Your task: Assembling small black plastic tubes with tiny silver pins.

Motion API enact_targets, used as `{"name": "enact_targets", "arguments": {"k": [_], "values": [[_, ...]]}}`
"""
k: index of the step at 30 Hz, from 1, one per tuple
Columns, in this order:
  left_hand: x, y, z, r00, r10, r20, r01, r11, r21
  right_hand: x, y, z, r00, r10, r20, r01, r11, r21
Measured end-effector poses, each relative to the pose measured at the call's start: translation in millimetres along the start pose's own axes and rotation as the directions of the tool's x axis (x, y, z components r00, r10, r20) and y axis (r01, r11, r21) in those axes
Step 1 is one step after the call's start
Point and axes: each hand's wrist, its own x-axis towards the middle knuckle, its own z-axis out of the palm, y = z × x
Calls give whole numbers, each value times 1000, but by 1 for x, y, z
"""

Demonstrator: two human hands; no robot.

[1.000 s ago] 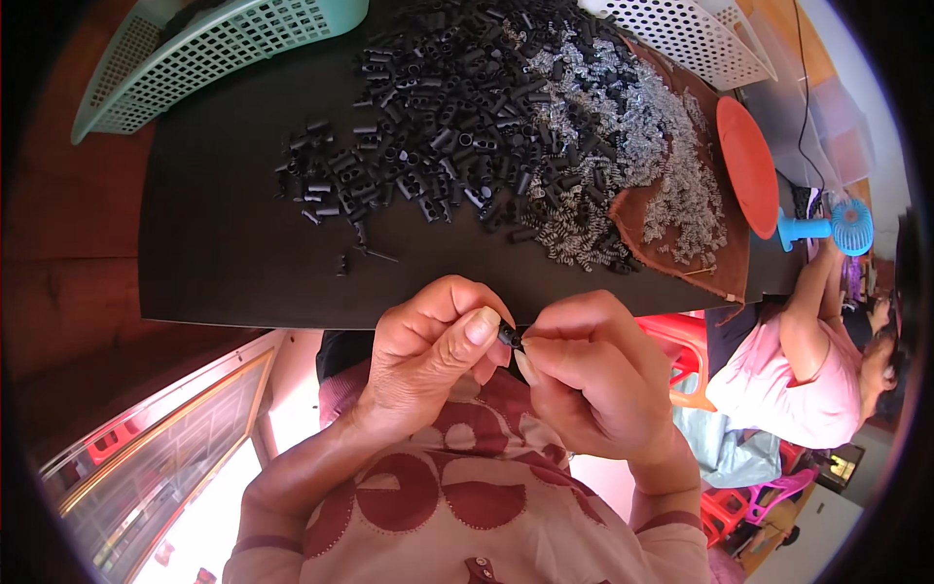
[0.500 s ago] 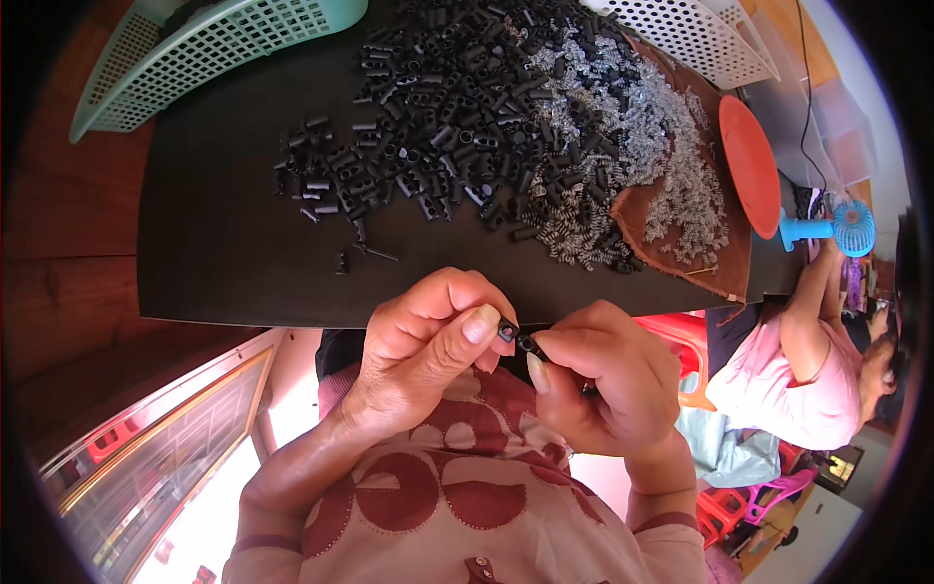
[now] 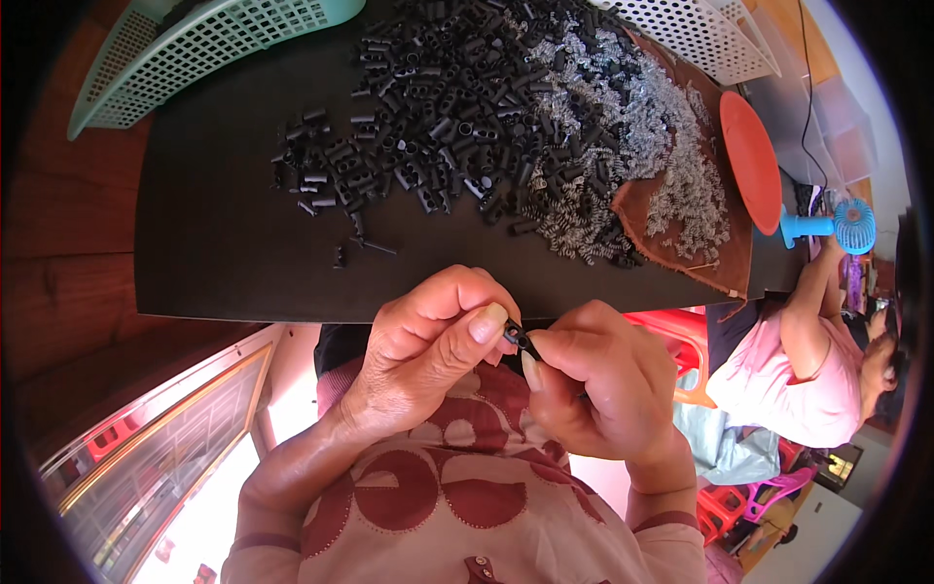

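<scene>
Just off the front edge of the dark table point(image 3: 219, 258), my two hands meet. My left hand point(image 3: 428, 355) is closed, pinching a small black plastic cord-lock part point(image 3: 512, 333) with a hole in it between thumb and index finger. Closed as well, my right hand point(image 3: 608, 380) pinches a second small black cord-lock piece point(image 3: 526, 345) against the first one. Fingers hide most of both pieces. Beyond my hands lies a heap of black cord-lock parts point(image 3: 418, 146), and small metal springs point(image 3: 652, 136) spread over its right side.
Several springs lie on a brown cloth point(image 3: 642, 224). A red plate point(image 3: 749, 164) and a blue fan point(image 3: 853, 226) are at the right. A green basket point(image 3: 209, 60) stands far left, a white one point(image 3: 681, 34) at the back. Another person point(image 3: 793, 375) sits at right beside a red stool point(image 3: 681, 350).
My right hand has moved slightly left, bringing its black piece from just apart into contact with the piece in my left hand. The heap looks the same.
</scene>
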Motion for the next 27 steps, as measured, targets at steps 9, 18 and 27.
{"name": "enact_targets", "arguments": {"k": [9,18,27], "values": [[0,2,-1,999,-42,17,42,999,-23,-1,-1,-2,999,-20,30,23,995,-94],[1,5,1,999,-31,17,29,995,96,0,-5,-1,1000,11,28,-9,998,-70],[1,2,-3,999,4,54,-13,987,159,0,-5,-2,999,-13,49,14,999,-36]]}}
